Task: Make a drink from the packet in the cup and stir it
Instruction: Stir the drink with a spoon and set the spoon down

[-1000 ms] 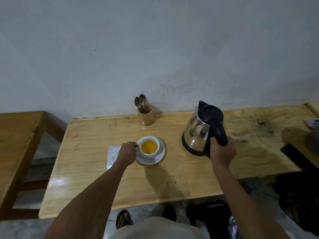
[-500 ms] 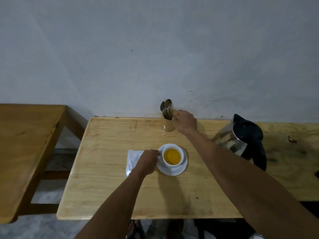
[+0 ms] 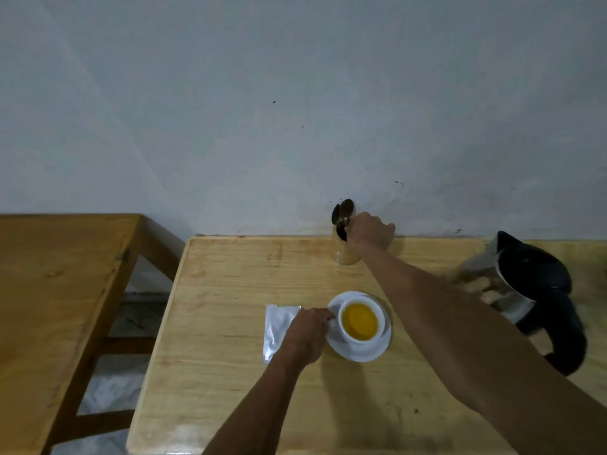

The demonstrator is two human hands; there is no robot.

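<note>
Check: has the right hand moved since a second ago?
Yes. The right hand left the kettle handle and now reaches the spoon holder by the wall.

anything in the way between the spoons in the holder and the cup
Nothing visible. The right hand is at the spoons in the holder; bare table lies between there and the cup.

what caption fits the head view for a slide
Left hand steadies white cup; right hand reaches metal spoons.

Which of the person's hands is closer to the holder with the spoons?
The right. The right hand is at the spoon holder by the wall, at the spoons. The left hand is nearer the person, at the cup handle.
</note>
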